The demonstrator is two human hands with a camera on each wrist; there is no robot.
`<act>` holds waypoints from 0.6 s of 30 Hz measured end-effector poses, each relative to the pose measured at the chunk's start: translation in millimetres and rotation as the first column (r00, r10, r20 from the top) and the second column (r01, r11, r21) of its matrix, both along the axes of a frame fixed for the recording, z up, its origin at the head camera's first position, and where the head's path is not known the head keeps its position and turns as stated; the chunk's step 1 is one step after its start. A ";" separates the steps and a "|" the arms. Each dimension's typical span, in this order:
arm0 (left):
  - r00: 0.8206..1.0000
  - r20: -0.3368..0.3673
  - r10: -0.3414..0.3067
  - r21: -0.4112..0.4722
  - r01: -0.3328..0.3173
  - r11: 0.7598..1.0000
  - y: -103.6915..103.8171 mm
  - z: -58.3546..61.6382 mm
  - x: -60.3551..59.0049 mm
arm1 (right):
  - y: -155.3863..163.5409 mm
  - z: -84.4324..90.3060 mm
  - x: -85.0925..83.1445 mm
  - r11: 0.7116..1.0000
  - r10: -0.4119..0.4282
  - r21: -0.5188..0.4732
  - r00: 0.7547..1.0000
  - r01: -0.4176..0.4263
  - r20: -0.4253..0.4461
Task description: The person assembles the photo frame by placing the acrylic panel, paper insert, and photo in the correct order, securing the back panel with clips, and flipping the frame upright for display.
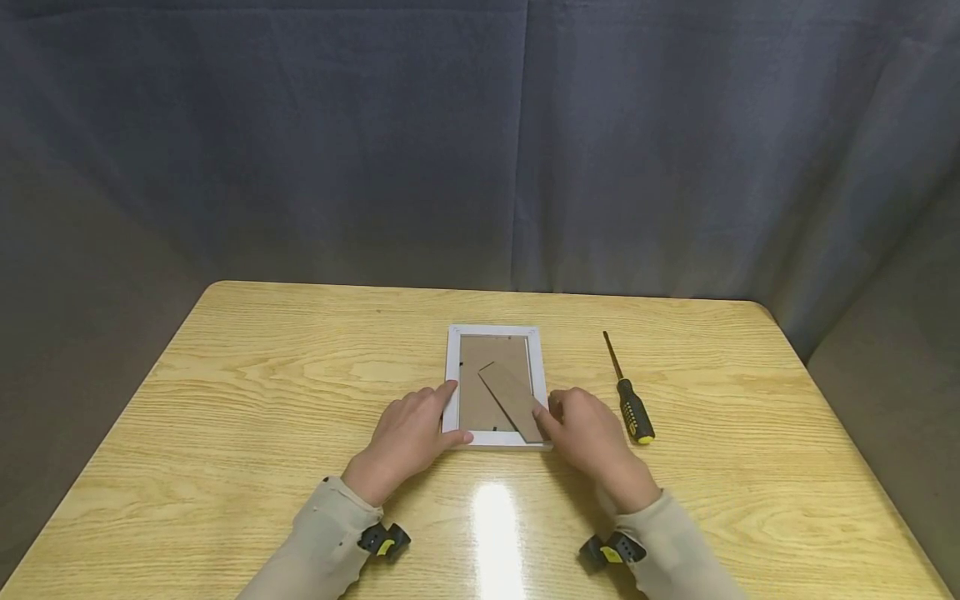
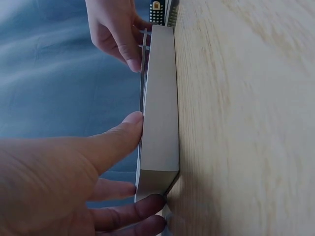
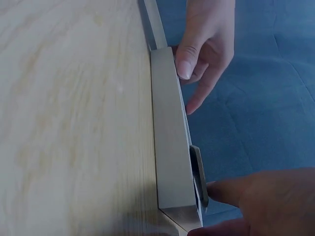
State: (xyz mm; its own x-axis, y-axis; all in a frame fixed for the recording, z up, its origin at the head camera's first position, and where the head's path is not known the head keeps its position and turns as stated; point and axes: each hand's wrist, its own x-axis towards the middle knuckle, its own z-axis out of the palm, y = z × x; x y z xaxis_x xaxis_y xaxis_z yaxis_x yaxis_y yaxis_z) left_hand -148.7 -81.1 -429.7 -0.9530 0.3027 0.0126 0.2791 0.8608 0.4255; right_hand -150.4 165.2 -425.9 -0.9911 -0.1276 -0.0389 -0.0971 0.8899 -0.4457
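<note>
Seen edge-on, a white picture frame (image 3: pixel 170 147) lies flat on the pale wood counter (image 3: pixel 74 123). The right hand (image 3: pixel 266 201) fills the lower right corner, one fingertip touching the brown stand flap (image 3: pixel 198 172) at the frame's near end. The left hand (image 3: pixel 206 44) rests at the frame's far end, thumb pressed on its edge, fingers loosely extended.

A white picture frame (image 1: pixel 492 387) lies face down, flat on the table at the centre of the head view, its brown backing board up and its cardboard easel stand (image 1: pixel 512 400) slanting toward the lower right corner.
</note>
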 end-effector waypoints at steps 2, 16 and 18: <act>1.000 0.003 0.002 0.008 -0.002 1.000 -0.1 -0.2 -0.1 | -1.5 -0.2 0.9 1.000 0.003 0.003 1.000 -0.003 -0.003; 0.999 0.038 0.021 0.026 -0.022 0.999 0.8 1.4 -0.2 | -3.8 -2.7 0.2 1.000 -0.001 -0.015 1.000 0.001 0.006; 0.999 0.044 0.026 0.022 -0.027 0.999 0.8 1.6 0.0 | -3.9 -2.9 0.4 1.000 -0.005 -0.023 1.000 0.005 0.014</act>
State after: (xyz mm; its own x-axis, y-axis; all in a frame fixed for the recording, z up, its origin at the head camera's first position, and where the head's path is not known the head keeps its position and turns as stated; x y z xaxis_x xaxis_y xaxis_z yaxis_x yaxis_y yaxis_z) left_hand -148.7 -80.3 -428.0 -0.9604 0.2778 -0.0225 0.2373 0.8575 0.4565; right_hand -150.0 161.3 -428.8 -0.9911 -0.1233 -0.0498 -0.0860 0.8799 -0.4673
